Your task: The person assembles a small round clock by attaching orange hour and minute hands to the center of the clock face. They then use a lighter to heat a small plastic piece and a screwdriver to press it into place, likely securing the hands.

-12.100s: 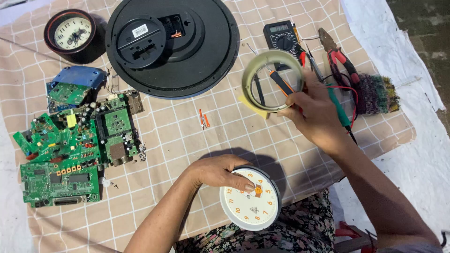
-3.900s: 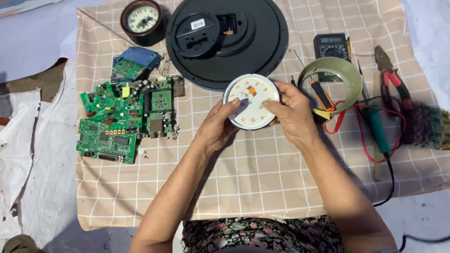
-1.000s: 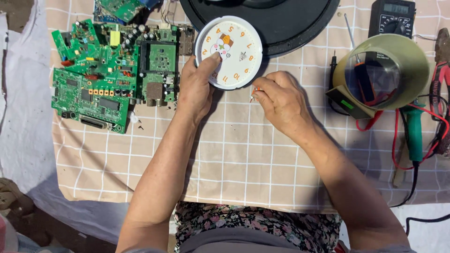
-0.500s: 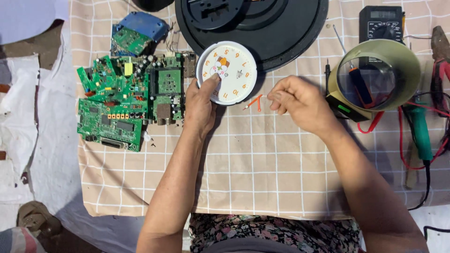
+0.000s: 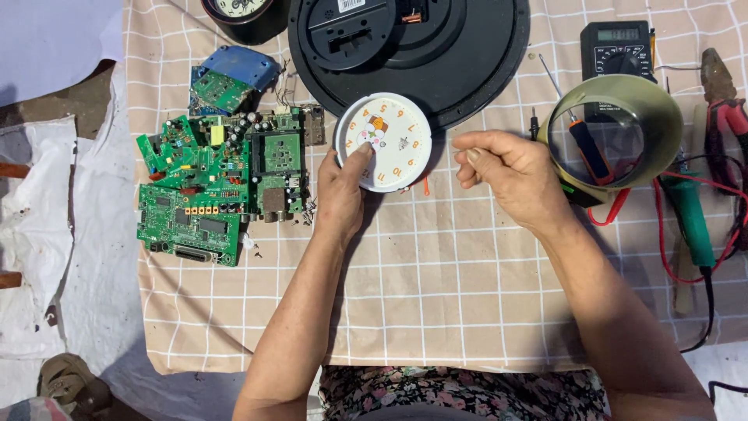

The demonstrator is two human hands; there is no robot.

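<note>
A small round white clock dial (image 5: 389,136) with orange numerals lies on the checked beige cloth (image 5: 436,288), partly over the rim of a big black clock back (image 5: 467,70). My left hand (image 5: 343,195) holds the dial's lower left edge, thumb on its face. My right hand (image 5: 510,171) hovers to the right of the dial with its fingers curled in and pinched together; nothing shows between them. A tiny orange clock hand (image 5: 426,185) lies on the cloth just below the dial, between my two hands.
Green circuit boards (image 5: 206,191) and a blue-cased board (image 5: 230,74) lie at the left. A small dark clock (image 5: 245,15) sits at the top. At the right are an olive round clock casing (image 5: 623,101), a screwdriver (image 5: 588,148), a multimeter (image 5: 619,47), pliers (image 5: 725,101), and a green-handled tool (image 5: 689,218) with red leads.
My right hand has risen off the cloth by the orange clock hand and drawn slightly right, fingers still curled. My left hand keeps hold of the white dial.
</note>
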